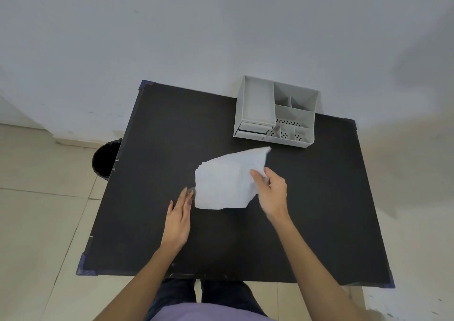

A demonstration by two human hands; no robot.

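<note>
A crumpled white sheet of paper [224,181] is held over the middle of the black table [147,148]. My right hand [271,193] grips its right edge, thumb on top of the sheet and fingers behind it. The paper's far corner points up toward the organizer. My left hand [179,216] hovers just left of the paper's lower left corner, fingers straight and together, fingertips close to the sheet; whether they touch it is unclear.
A grey desk organizer [258,104] with several compartments and a small drawer stands at the table's back right, against the white wall. A black waste bin [105,158] sits on the tiled floor beside the table's left edge. My legs are at the front edge.
</note>
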